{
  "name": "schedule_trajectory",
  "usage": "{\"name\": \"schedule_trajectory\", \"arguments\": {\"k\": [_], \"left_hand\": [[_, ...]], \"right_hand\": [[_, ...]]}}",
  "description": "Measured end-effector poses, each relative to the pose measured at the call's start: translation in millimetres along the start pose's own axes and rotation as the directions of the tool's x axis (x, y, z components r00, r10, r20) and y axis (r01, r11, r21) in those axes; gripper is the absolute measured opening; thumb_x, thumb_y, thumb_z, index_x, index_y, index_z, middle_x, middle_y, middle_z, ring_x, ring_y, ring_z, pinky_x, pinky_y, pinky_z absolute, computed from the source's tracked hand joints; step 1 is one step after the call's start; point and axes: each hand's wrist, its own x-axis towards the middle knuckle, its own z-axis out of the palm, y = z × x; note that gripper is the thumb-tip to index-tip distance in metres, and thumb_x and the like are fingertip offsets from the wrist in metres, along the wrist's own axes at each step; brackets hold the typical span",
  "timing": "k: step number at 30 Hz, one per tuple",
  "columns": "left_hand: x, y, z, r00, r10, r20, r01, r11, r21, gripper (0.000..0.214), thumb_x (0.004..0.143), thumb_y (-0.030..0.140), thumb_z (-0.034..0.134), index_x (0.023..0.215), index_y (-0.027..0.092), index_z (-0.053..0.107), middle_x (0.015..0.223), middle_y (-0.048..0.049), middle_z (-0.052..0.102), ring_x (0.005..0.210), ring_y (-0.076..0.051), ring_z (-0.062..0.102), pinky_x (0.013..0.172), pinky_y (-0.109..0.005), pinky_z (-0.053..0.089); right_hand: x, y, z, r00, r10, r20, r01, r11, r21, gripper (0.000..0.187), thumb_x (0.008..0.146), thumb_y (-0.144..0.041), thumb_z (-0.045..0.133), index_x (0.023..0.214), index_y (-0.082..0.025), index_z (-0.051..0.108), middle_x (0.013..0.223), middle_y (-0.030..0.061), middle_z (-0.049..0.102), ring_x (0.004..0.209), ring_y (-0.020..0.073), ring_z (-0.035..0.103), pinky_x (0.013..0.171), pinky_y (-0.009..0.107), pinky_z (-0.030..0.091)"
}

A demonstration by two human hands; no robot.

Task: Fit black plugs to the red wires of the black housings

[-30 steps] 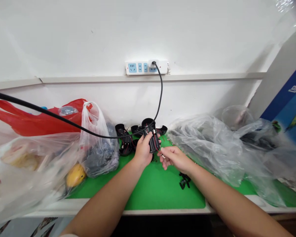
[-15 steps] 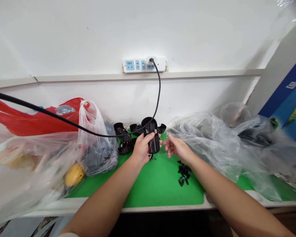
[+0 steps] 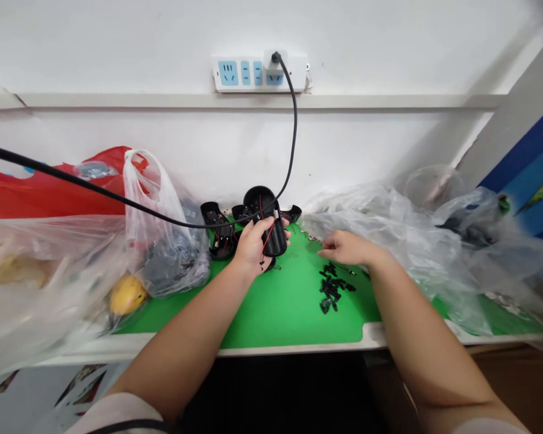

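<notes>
A left hand [image 3: 251,246] gripped a black case [image 3: 277,240] mid-frame; right of center, the right hand [image 3: 346,247] curled, its grasp unclear.

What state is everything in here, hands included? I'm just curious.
Left grip: closed around the black housing
Black housing: held, open, insides exposed
Right grip: fingers bent; whether holding anything, unclear
Small black pieces: loose, heaped on the green mat
Plug: inserted in the power strip
Black cord: attached to the plug, slack
White bag: filled, handles up
</notes>
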Motion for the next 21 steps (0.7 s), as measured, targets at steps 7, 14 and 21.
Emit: {"name": "schedule_trajectory", "arguments": {"k": [7,14,21], "left_hand": [[0,-1,-1.6,0.996,-0.082,0.026,0.082,0.997,0.009,0.031,0.076,0.03,0.069,0.1,0.017,0.055,0.088,-0.0051,0.068,0.062,-0.018,0.066,0.05,-0.029,0.053],[-3,-3,-2.7,0.993,-0.119,-0.025,0.12,0.992,0.034,0.032,0.072,0.026,0.07,0.098,0.013,0.059,0.086,-0.0077,0.067,0.063,-0.019,0.066,0.049,-0.029,0.053],[-7,0,-1.3,0.995,-0.1,-0.031,0.102,0.992,0.073,0.032,0.069,0.027,0.072,0.094,0.013,0.059,0.081,-0.0063,0.067,0.058,-0.017,0.064,0.049,-0.028,0.052]], "right_hand": [[-5,-12,2,0.971,0.035,0.237,-0.028,0.999,-0.034,0.022,0.066,-0.032,0.068,0.079,-0.015,0.072,0.065,0.0012,0.063,0.056,0.0125,0.051,0.052,0.024,0.035],[1,-12,16,0.973,0.054,0.224,-0.029,0.993,-0.113,0.02,0.067,-0.029,0.065,0.078,-0.015,0.073,0.067,0.0023,0.066,0.058,0.0133,0.053,0.054,0.024,0.035],[4,-12,21,0.979,0.034,0.201,-0.004,0.989,-0.146,0.017,0.069,-0.028,0.064,0.077,-0.015,0.071,0.068,0.0026,0.066,0.058,0.013,0.051,0.052,0.024,0.032]]}}
